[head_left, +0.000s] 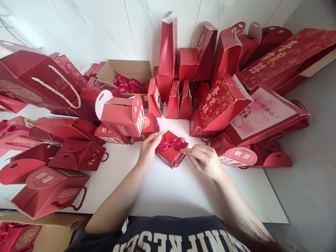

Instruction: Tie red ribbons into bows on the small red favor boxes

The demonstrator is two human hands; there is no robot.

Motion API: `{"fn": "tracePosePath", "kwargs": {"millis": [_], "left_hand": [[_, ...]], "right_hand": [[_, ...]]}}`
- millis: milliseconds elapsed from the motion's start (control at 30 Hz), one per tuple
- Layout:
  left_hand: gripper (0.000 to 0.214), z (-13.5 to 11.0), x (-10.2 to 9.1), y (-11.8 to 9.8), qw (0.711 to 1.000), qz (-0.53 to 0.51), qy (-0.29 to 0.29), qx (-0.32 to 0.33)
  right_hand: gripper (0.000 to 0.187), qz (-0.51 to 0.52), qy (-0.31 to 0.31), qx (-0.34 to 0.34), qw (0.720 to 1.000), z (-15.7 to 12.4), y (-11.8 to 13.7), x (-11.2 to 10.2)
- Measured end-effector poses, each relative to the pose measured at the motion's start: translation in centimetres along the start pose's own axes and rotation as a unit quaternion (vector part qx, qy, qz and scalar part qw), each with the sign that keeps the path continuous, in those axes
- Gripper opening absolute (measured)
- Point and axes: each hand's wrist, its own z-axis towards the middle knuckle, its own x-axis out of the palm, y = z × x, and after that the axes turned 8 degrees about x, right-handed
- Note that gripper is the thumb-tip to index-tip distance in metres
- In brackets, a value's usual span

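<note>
A small red gift box (170, 155) lies on the white board (168, 189) right in front of me. A shiny pink-red ribbon bow (172, 143) sits across its top. My left hand (149, 147) pinches the left end of the bow at the box's upper left edge. My right hand (203, 159) pinches the right end of the ribbon beside the box's right corner. Both hands have their fingers closed on the ribbon.
Many red gift boxes and bags ring the board: a big bag with a gold rope handle (39, 84) at far left, folded boxes (78, 154) left, upright ones (173, 94) behind. An open cardboard carton (128, 71) holds red ribbons. Grey floor lies right.
</note>
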Motion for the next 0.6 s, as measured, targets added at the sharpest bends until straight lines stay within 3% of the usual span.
{"fn": "tracePosePath", "kwargs": {"millis": [100,233,400,500,600], "left_hand": [[0.028,-0.2,-0.1,0.1,1.0,0.009,0.017,0.004],[0.033,-0.3,-0.2,0.3,0.998,0.02,0.044,0.029],[0.037,-0.4,-0.1,0.5,0.997,0.033,0.054,0.052],[0.039,-0.5,0.0,0.4,0.997,0.038,0.052,0.046],[0.038,-0.5,0.2,0.3,0.997,0.031,0.049,0.042]], "right_hand": [[0.031,0.096,0.035,0.06,0.993,0.3,0.8,-0.2],[0.026,0.203,0.069,0.167,0.963,0.4,1.6,-0.1],[0.024,0.261,0.027,0.271,0.926,0.5,2.1,0.7],[0.023,0.29,0.016,0.269,0.918,0.4,2.0,0.8],[0.02,0.265,0.019,0.218,0.939,0.3,1.6,0.6]]}}
